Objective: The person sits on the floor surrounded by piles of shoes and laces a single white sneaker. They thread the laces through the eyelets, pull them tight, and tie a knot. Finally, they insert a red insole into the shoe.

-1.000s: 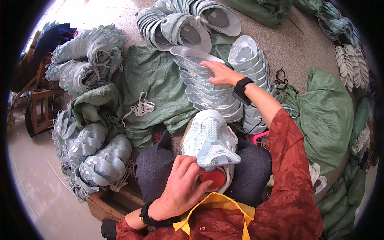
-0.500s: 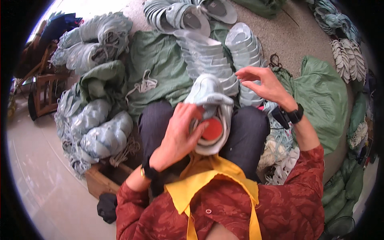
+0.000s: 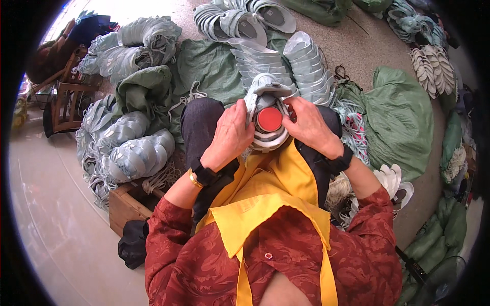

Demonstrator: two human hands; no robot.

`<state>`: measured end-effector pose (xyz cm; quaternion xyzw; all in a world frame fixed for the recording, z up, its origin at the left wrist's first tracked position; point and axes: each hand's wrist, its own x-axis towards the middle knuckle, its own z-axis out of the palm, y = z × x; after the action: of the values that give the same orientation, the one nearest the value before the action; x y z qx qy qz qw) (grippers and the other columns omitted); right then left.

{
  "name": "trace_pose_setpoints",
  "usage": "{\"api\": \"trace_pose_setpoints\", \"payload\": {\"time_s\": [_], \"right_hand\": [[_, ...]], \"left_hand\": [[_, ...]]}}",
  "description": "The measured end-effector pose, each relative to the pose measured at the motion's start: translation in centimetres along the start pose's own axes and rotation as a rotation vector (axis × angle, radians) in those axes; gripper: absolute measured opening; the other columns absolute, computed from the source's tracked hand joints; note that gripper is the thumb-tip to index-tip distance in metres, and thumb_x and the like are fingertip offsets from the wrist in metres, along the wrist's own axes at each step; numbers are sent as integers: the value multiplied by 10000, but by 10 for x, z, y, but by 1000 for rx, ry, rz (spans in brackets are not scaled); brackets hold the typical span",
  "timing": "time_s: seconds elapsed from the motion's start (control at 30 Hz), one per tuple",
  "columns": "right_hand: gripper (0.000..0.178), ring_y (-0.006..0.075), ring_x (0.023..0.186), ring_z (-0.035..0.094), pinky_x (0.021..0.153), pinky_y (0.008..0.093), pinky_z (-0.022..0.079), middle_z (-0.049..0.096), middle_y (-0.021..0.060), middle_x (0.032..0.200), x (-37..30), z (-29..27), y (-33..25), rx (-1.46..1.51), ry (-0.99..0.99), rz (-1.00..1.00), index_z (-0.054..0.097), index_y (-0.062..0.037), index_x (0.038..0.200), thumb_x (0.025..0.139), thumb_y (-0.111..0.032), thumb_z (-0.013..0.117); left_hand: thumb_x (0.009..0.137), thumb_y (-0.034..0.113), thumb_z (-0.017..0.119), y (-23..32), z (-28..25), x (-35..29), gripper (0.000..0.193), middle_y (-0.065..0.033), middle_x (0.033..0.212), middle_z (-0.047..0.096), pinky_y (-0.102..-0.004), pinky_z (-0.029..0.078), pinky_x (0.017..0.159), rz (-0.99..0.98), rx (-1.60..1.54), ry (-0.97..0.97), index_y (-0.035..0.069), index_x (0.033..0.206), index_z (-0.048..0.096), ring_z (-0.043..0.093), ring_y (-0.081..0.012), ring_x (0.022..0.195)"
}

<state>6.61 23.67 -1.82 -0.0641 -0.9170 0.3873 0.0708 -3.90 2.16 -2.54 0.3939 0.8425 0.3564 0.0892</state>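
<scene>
Between my knees a pale grey-blue shoe upper (image 3: 264,84) stands with its opening toward me. A round red disc (image 3: 269,119) shows inside that opening; what it belongs to is hidden. My left hand (image 3: 230,133) grips the upper's left collar edge, thumb and fingers closed on it. On the opposite edge my right hand (image 3: 310,127) pinches the collar between thumb and fingers. The lower part of the upper rests by my yellow apron (image 3: 270,188).
Nested stacks of pale uppers (image 3: 309,64) lie ahead on green sacking (image 3: 209,66). Bundled uppers (image 3: 138,155) are piled at left above a wooden box (image 3: 125,206). A green sack (image 3: 400,122) slumps at right, and a wooden chair (image 3: 71,104) stands far left.
My right hand has come down and left from the air and taken hold of the upper's right edge. The upper has tipped, its opening wider and the red disc more exposed.
</scene>
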Motion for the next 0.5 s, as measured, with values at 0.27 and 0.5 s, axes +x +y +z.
{"api": "trace_pose_setpoints", "payload": {"time_s": [0.27,0.5], "right_hand": [[263,423,838,668,746,476,534,669,244,913,-18,-6,-21,13,116,7,655,81,1040,819,-61,664],[300,386,802,690,725,457,545,682,211,905,-23,-5,-25,9,199,89,642,52,1084,811,-61,693]], "left_hand": [[794,37,641,10,-2,-6,222,-218,860,572,-493,471,734,-62,-68,59,-17,952,495,584,-425,832],[792,49,646,21,-6,-5,213,-210,854,567,-491,470,729,-12,-30,114,-10,938,502,583,-430,829]]}}
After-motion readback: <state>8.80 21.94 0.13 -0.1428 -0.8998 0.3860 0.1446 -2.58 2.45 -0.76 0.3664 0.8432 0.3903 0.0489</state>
